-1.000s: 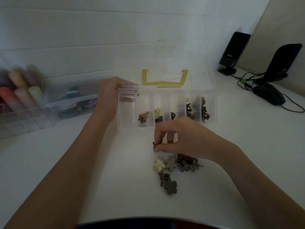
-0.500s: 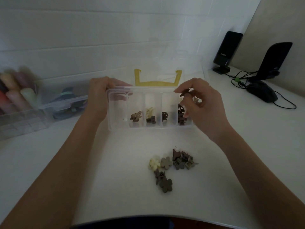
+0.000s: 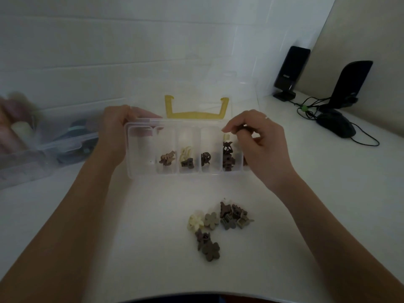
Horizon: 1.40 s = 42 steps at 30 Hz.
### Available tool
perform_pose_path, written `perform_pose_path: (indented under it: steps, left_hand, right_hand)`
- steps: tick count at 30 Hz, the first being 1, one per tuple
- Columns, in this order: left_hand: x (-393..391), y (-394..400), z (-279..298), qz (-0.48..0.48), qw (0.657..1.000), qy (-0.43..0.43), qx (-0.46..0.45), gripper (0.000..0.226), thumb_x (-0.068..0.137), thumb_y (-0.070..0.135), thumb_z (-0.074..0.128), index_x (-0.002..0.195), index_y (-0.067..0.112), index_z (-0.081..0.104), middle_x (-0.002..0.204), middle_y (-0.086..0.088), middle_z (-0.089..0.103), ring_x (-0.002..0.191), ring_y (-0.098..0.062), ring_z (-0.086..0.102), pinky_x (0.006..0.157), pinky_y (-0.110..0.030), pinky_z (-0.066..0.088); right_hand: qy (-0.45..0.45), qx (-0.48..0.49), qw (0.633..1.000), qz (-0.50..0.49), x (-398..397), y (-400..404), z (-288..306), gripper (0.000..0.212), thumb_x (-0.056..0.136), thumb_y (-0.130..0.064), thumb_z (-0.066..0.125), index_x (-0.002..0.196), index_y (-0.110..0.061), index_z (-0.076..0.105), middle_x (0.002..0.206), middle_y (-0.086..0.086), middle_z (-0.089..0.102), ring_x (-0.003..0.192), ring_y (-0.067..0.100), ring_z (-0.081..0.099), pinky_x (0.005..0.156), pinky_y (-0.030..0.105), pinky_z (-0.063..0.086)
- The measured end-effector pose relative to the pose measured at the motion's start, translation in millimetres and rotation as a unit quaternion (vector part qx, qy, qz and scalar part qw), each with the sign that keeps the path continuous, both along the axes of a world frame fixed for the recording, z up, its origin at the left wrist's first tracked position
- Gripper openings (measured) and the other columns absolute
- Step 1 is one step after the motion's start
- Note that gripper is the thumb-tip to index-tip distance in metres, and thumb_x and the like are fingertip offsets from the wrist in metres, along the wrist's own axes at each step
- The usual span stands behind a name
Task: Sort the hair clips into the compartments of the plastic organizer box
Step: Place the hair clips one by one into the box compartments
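A clear plastic organizer box (image 3: 142, 171) with a yellow handle sits on the white table (image 3: 131, 237), gripped by the left hand (image 3: 113, 136); the right hand (image 3: 262, 145) pinches a dark hair clip (image 3: 243, 128) above its right-end compartments, with brown flower clips (image 3: 218, 224) heaped nearby.

The left hand (image 3: 113, 136) holds the left end of the clear box (image 3: 185, 173). The right hand (image 3: 260, 145) is over the right end, fingers curled round a dark clip (image 3: 246, 128). Some slots have clips in them. A small pile of clips (image 3: 218, 226) lies on the white table (image 3: 109, 226) near the box.
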<state>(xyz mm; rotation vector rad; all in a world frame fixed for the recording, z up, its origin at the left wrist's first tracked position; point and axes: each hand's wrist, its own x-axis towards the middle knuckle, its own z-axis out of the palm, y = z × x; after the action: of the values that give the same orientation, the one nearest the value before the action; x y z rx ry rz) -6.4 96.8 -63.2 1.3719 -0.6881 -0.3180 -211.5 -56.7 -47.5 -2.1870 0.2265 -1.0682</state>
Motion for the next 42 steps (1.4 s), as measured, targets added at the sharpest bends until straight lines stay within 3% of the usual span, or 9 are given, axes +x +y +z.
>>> perform_pose_path:
  steps: [7, 12, 15, 18, 24, 28, 34, 37, 42]
  left_hand:
    - [-3.9, -1.7, 0.2, 0.012, 1.000, -0.004, -0.019, 0.051, 0.074, 0.012, 0.029, 0.053, 0.019, 0.074, 0.056, 0.004, 0.069, 0.058, -0.010, 0.060, 0.056, -0.018, 0.043]
    - [8.9, -1.9, -5.5, 0.018, 0.999, 0.050, -0.006, 0.030, 0.049, 0.027, 0.049, 0.058, 0.013, 0.074, 0.060, -0.003, 0.069, 0.070, -0.026, 0.057, 0.066, -0.032, 0.042]
    - [6.0, -2.3, -4.9, 0.047, 0.998, 0.028, -0.011, 0.030, 0.054, 0.024, 0.047, 0.058, 0.011, 0.074, 0.060, -0.002, 0.069, 0.067, -0.024, 0.057, 0.062, -0.030, 0.041]
    - [-10.4, -9.1, -1.1, 0.050, 0.998, 0.021, -0.025, 0.042, 0.071, 0.011, 0.037, 0.049, 0.017, 0.072, 0.053, 0.003, 0.067, 0.053, -0.010, 0.060, 0.051, -0.019, 0.044]
    - [-16.2, -14.9, -0.7, 0.060, 0.998, 0.022, -0.020, 0.033, 0.059, 0.018, 0.041, 0.046, 0.023, 0.070, 0.053, 0.006, 0.066, 0.052, -0.008, 0.057, 0.051, -0.022, 0.042]
    - [-25.4, -18.7, 0.8, 0.063, 0.996, 0.042, -0.054, 0.055, 0.078, 0.001, 0.035, 0.037, 0.020, 0.064, 0.043, 0.009, 0.060, 0.043, -0.002, 0.054, 0.042, -0.015, 0.039]
    - [-22.2, -23.1, 1.9, 0.068, 0.990, 0.123, -0.030, 0.028, 0.082, 0.005, 0.038, 0.069, 0.001, 0.062, 0.051, 0.001, 0.065, 0.051, -0.015, 0.062, 0.045, -0.022, 0.048]
    - [-23.0, -25.5, 0.9, 0.068, 0.988, 0.135, -0.022, 0.027, 0.082, 0.006, 0.039, 0.073, 0.000, 0.064, 0.054, -0.001, 0.067, 0.059, -0.022, 0.062, 0.047, -0.026, 0.051]
    - [-19.7, -26.0, -3.4, 0.073, 0.986, 0.151, -0.020, 0.024, 0.082, 0.006, 0.041, 0.072, 0.000, 0.062, 0.054, -0.003, 0.067, 0.064, -0.026, 0.060, 0.050, -0.031, 0.054]
  right_hand:
    - [0.111, -0.077, 0.991, -0.018, -2.6, 0.3, -5.1, 0.035, 0.076, -0.007, 0.040, 0.074, -0.021, 0.071, 0.044, -0.015, 0.046, 0.041, 0.010, 0.043, 0.047, 0.019, 0.029]
    - [0.015, 0.125, 0.987, 0.096, -5.8, 0.1, 7.6, 0.037, 0.073, 0.008, 0.038, 0.081, -0.006, 0.070, 0.067, 0.013, 0.060, 0.055, 0.022, 0.050, 0.050, 0.020, 0.035]
    - [0.009, 0.160, 0.974, 0.158, -3.1, 12.7, 10.6, 0.037, 0.077, 0.014, 0.042, 0.092, -0.009, 0.065, 0.088, 0.010, 0.062, 0.071, 0.016, 0.060, 0.056, 0.020, 0.044]
    - [0.040, 0.078, 0.984, 0.154, 8.2, 34.9, 2.4, 0.039, 0.084, 0.012, 0.052, 0.100, -0.023, 0.059, 0.106, 0.003, 0.057, 0.083, 0.014, 0.064, 0.063, 0.022, 0.051]
    - [0.048, -0.164, 0.977, 0.125, 37.3, 64.5, -3.8, 0.012, 0.078, 0.002, 0.063, 0.082, -0.009, 0.059, 0.087, -0.001, 0.059, 0.078, 0.018, 0.055, 0.065, 0.030, 0.047]
    - [0.057, -0.321, 0.945, 0.034, 54.6, 61.6, -8.0, 0.009, 0.079, -0.014, 0.060, 0.083, -0.017, 0.068, 0.094, -0.002, 0.066, 0.090, 0.025, 0.057, 0.073, 0.042, 0.046]
    - [0.075, -0.176, 0.977, 0.097, 24.1, 31.6, -0.6, 0.018, 0.084, -0.009, 0.066, 0.097, -0.018, 0.073, 0.098, -0.004, 0.064, 0.097, 0.015, 0.054, 0.085, 0.023, 0.043]
    - [0.110, -0.145, 0.978, 0.099, 8.0, 25.0, 1.8, 0.020, 0.084, -0.006, 0.067, 0.096, -0.021, 0.073, 0.088, -0.013, 0.064, 0.087, 0.001, 0.054, 0.077, 0.008, 0.039]
    - [0.308, -0.106, 0.916, 0.234, -20.7, 32.6, 10.3, 0.021, 0.078, -0.033, 0.071, 0.100, -0.031, 0.070, 0.087, -0.018, 0.065, 0.083, 0.001, 0.057, 0.067, 0.007, 0.040]
